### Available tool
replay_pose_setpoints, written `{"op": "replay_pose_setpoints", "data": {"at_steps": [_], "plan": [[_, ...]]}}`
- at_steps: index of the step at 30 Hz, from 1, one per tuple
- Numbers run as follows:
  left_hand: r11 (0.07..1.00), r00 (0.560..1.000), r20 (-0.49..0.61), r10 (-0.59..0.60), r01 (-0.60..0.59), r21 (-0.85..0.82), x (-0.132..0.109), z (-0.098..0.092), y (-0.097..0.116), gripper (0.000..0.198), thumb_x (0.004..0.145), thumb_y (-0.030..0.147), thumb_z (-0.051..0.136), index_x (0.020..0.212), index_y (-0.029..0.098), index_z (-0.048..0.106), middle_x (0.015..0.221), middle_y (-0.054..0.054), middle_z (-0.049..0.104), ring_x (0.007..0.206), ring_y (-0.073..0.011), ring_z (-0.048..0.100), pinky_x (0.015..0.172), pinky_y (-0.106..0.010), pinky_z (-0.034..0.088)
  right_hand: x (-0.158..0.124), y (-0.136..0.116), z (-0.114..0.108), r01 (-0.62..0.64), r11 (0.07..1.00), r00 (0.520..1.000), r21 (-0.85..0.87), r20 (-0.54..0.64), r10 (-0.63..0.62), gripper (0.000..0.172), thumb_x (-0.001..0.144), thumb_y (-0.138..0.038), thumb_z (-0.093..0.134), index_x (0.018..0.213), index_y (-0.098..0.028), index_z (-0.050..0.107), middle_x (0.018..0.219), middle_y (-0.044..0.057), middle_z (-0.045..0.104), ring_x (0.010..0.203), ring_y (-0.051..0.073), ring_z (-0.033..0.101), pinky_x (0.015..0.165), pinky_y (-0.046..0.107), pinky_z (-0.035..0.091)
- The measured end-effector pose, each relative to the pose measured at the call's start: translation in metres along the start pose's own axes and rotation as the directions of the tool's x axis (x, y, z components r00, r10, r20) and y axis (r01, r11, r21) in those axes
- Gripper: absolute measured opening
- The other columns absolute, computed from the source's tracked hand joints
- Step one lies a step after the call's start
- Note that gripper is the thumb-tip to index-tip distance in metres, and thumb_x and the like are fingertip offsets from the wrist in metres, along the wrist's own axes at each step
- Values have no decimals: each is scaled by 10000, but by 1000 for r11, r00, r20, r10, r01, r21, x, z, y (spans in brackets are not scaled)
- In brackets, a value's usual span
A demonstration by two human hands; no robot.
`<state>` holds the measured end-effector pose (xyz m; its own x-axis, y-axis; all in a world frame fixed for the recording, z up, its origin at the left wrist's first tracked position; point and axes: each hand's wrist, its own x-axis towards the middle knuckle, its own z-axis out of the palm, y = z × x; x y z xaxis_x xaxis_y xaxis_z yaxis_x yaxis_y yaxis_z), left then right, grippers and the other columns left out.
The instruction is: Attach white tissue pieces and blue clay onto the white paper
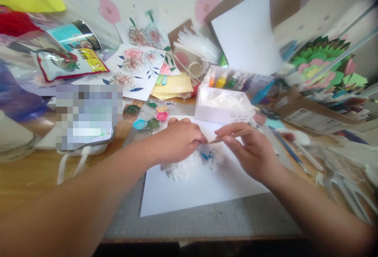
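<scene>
My left hand (177,141) rests curled on a white sheet of paper (203,188), its fingertips pinched together over a white fluffy tuft (184,168) on the sheet. What the pinch holds is too small to name. My right hand (251,150) is closed on a thin wooden stick (233,135), whose tip points left toward a small blue patch (206,155) on the paper, between the two hands.
A round paint palette (149,117) and a white box of cotton (223,105) sit just behind the sheet. Paint bottles (227,80), flower paintings (136,70), brushes (288,148), scissors (347,190) and paper flowers (323,68) crowd the wooden table.
</scene>
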<state>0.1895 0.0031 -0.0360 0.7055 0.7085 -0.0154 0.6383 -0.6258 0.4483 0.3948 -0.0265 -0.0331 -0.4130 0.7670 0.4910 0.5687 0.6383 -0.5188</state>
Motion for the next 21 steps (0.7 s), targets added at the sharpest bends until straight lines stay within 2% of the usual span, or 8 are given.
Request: {"op": "replay_pose_setpoints", "data": {"at_steps": [7,11,14,18,21], "plan": [[1000,999,33,-4,4,1,0,0,3,346,870,129,425,1051,288,674,1057,21,663,1009,-203,507,854,-347,340,0,3,7,57,998,993,-7,100,-56,99,901,-176,509,829,-216,564,852,14,670,773,135,627,693,260,476],[1000,999,35,0,-1,12,0,2,1,325,877,157,431,1043,305,669,1039,17,656,1016,-216,500,850,-369,321,0,4,8,44,998,991,-37,131,-39,98,896,-171,509,813,-213,540,843,7,663,766,137,618,692,264,468],[1000,1000,-3,0,0,2,0,3,0,290,870,172,449,1024,296,662,1016,15,651,1018,-219,497,855,-374,315,-1,4,7,19,998,988,-60,155,-10,113,898,-181,504,795,-211,539,838,6,662,763,139,613,686,265,461],[1000,998,-63,-13,12,-27,0,3,0,226,817,135,471,900,227,660,912,-9,639,942,-203,508,798,-335,331,-1,5,8,5,994,983,-113,182,16,112,887,-171,499,797,-209,555,830,8,664,755,150,608,671,270,450],[1000,997,-71,-3,1,-24,-1,2,1,222,771,98,483,795,231,659,861,6,621,912,-192,507,759,-330,302,1,6,11,-45,990,978,-132,195,71,104,870,-177,502,793,-205,567,789,9,657,724,159,604,639,271,439]]}}
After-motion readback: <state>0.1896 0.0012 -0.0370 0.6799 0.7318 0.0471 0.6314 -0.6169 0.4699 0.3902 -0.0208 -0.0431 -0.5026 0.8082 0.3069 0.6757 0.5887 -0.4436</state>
